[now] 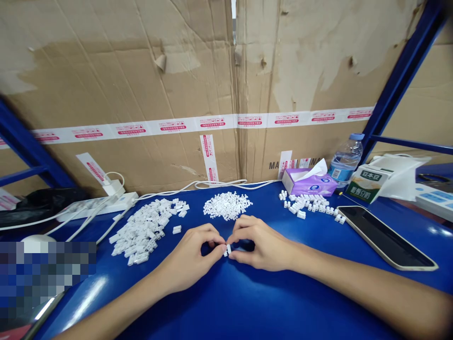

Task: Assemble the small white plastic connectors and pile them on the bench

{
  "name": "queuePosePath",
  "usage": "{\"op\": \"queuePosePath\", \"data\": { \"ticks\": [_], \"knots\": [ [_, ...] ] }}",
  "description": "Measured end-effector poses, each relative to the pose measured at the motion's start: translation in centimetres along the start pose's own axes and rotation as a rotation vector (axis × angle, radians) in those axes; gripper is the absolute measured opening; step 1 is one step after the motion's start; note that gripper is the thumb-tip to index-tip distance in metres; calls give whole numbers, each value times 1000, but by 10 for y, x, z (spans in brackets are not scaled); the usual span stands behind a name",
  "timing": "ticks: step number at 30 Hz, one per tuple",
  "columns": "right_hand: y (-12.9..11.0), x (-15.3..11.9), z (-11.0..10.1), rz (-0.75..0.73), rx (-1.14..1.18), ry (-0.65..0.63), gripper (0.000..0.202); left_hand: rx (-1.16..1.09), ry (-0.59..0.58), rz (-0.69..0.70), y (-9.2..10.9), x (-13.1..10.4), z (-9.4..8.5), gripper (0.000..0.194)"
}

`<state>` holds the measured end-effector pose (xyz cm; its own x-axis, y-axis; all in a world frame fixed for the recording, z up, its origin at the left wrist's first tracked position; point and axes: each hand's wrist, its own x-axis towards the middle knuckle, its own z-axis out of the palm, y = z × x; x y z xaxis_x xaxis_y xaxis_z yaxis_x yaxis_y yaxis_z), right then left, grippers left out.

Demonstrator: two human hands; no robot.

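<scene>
Between the fingertips of both hands is a small white plastic piece, held just above the blue tabletop. My left hand pinches its left side with thumb and fingers. From the right, my right hand grips the same piece. Fingertips cover part of it, so its exact kind is unclear. Behind the hands lies a heap of tiny white parts. A bigger pile of white plastic blocks spreads to the left, with one block apart from it. More small white pieces sit in a cluster at the right.
A black phone lies at the right. Beyond it stand a purple tissue box, a water bottle and a green-white carton. White cables and a power strip run along the back left, before a cardboard wall.
</scene>
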<state>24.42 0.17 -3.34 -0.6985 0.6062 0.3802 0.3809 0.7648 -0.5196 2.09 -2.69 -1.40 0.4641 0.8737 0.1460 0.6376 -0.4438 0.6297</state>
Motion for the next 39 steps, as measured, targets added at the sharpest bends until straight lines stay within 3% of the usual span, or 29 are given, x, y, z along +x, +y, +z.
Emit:
{"op": "queuePosePath", "data": {
  "ticks": [10, 17, 29, 35, 39],
  "knots": [
    [0, 1, 0, -32, -31, -40, 16, -11, -42, 32, -2, -2, -2, 20],
    [1, 3, -3, -17, -66, -70, 14, 18, -10, 45, -3, -1, 1, 24],
    [27, 9, -18, 57, -140, -35, 14, 234, 61, 106, -13, -2, 0, 18],
    [30, 8, -19, 70, -149, -33, 16, 308, 67, 76, -20, -2, 2, 23],
    [23, 6, -22, 87, -280, -42, 22, 376, 63, 90, -23, -4, 3, 33]
  ]
}}
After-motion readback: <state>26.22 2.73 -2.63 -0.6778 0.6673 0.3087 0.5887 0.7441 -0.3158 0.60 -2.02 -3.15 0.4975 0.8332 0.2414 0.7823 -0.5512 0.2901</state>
